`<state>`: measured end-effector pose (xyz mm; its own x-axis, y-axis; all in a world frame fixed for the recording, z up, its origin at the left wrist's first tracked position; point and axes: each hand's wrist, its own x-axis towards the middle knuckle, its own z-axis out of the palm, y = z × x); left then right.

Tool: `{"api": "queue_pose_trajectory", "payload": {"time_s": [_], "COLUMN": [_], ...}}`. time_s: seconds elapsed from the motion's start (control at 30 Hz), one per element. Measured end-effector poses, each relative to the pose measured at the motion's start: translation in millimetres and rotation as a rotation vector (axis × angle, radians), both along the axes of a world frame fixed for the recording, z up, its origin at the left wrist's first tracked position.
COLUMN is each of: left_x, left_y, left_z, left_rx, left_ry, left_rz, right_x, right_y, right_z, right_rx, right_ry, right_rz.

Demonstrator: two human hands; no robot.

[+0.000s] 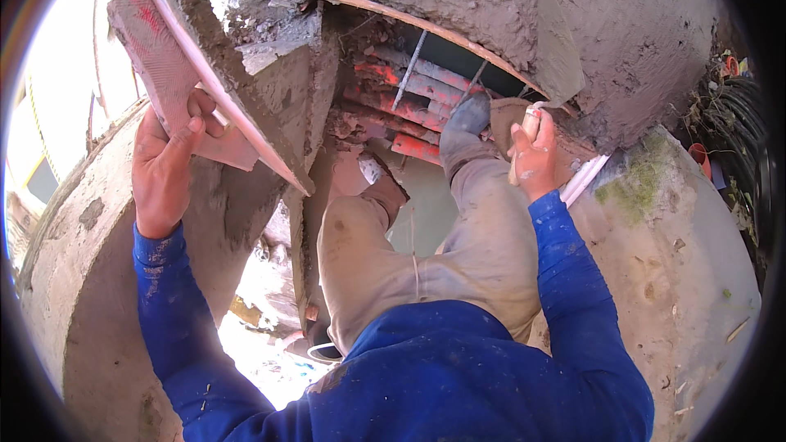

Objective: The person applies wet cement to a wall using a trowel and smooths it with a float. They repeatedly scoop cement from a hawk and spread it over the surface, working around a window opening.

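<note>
My left hand [168, 155] is closed around a flat wooden piece [151, 49] with red marks. It lies against the underside of a tilted mortar board [221, 94], seen nearly edge-on, with grey mortar on its far face. In my right hand [534, 155] is the pale handle of a trowel. The pointed, mortar-grey trowel blade [557, 53] points away from me, in front of the rough plastered curved wall [647, 24]; whether it touches the wall I cannot tell. Below the wall's lip is an opening with red-stained pipes [401, 98].
Metal bars [411, 69] cross the opening. My grey boot [468, 119] rests beside it, with greyish water or floor [426, 196] between my legs. Rounded concrete surfaces [679, 270] stand on both sides. Black cables [749, 131] lie at the far right.
</note>
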<state>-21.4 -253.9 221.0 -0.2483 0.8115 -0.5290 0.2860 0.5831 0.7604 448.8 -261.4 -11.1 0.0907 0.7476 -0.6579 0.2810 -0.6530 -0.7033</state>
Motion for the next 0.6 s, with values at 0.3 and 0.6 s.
{"api": "queue_pose_trajectory", "payload": {"time_s": [0.3,0.6], "left_x": [-7.3,-6.0], "left_y": [-4.6,-7.4], "left_z": [-7.0,-9.5], "left_rx": [-0.056,-0.081], "left_ry": [-0.028,0.031], "left_rz": [0.037,0.060], "right_x": [-36.2,-30.7], "right_y": [-17.2,-32.6], "right_z": [-35.5,-70.4], "right_rx": [-0.004,0.117], "right_ry": [0.023,-0.044], "right_rz": [-0.088,-0.047]}}
